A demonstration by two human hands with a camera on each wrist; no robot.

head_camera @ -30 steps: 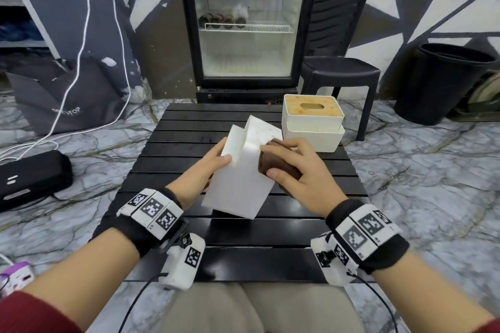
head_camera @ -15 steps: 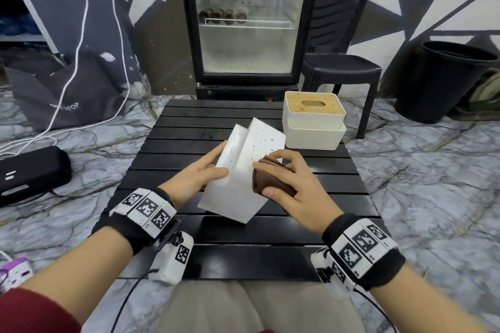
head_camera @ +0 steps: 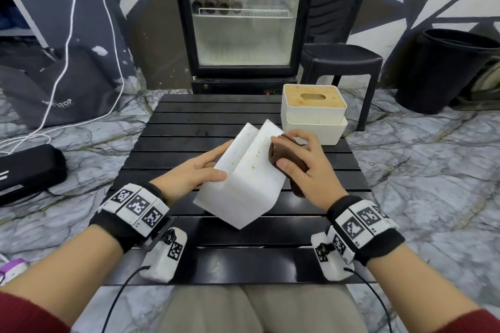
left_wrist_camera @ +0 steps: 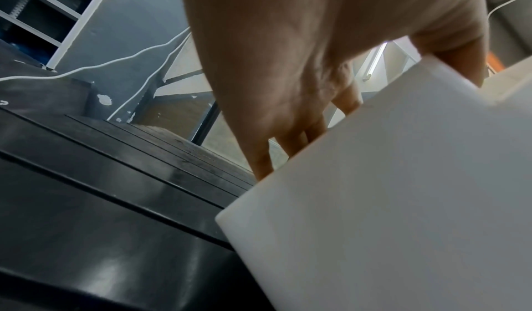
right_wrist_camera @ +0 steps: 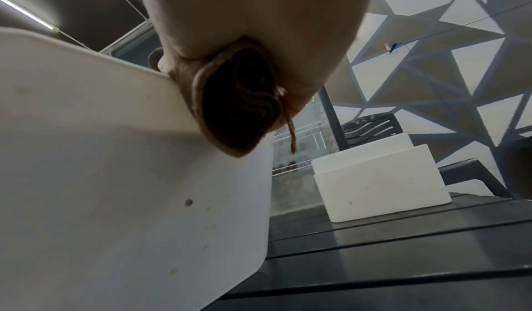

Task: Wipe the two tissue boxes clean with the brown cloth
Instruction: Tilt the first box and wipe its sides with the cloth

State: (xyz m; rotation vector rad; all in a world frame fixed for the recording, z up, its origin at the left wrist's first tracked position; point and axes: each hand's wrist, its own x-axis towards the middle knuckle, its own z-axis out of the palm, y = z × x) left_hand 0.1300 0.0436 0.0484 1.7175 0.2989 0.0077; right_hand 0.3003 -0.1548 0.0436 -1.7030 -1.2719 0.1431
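Cafe-type shop w/ glass-door drinks fridge [head_camera: 243, 43]

Black slatted worktop [head_camera: 189, 127] is found bare at left. Centre is blocked by tilted white box [head_camera: 243, 189], far-right corner by wooden-lidded white tissue box [head_camera: 311, 115].

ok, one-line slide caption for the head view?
Left hand holds tilted white plastic tissue box; right hand presses bunched brown cloth against its speckled side.

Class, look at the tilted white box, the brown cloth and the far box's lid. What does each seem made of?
Tilted white box: likely matte plastic, smooth with rounded corners. Brown cloth: soft fabric, bunched in folds, stitched hem. Far box's lid: apparently wood or bamboo, tan, matte.
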